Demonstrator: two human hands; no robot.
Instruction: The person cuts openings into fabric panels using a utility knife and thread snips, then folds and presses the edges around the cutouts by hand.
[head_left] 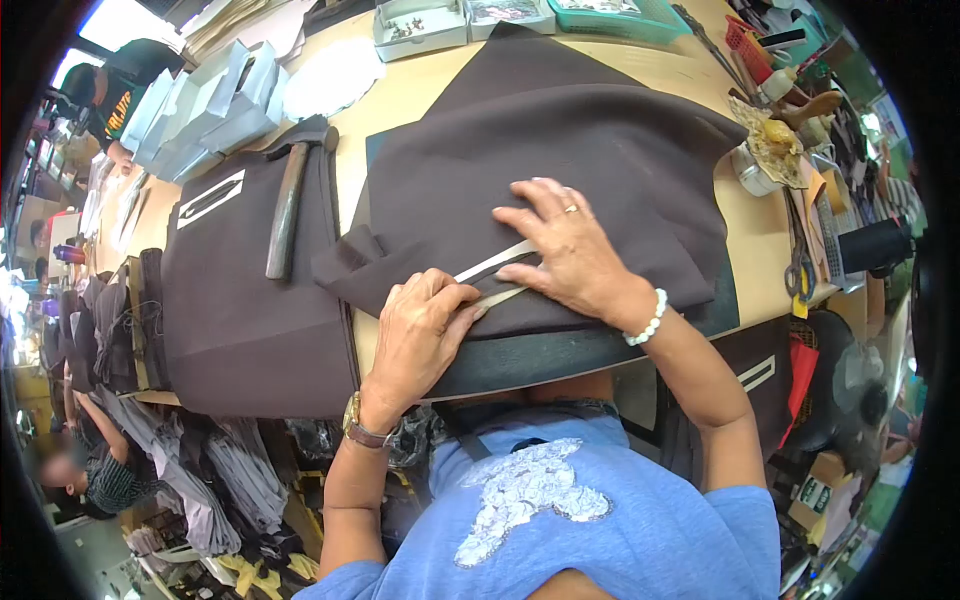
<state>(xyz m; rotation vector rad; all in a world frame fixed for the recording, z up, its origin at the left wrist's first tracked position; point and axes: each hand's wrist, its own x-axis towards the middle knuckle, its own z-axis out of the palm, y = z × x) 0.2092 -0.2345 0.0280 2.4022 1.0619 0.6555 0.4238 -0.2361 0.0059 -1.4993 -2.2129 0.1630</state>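
Note:
A large dark brown sheet of material (540, 140) lies bunched over a black mat (540, 358) on the table. Near its front edge are pale strips (495, 262) around a narrow dark opening. My left hand (425, 320) pinches the sheet at the left end of these strips, thumb and forefinger together. At their right end rests my right hand (565, 240), its fingers spread and its thumb on the strip. Left of the sheet, a hammer (288, 210) lies on a stack of brown pieces (250, 320), which has a pale-framed slot at its upper left.
Blue-grey boxes (205, 110) stand at the upper left, and trays of small parts (420, 25) along the far edge. Scissors (798, 265) and an open can (755, 170) are at the right. One person (120, 90) is at the upper left, another (100, 480) at the lower left.

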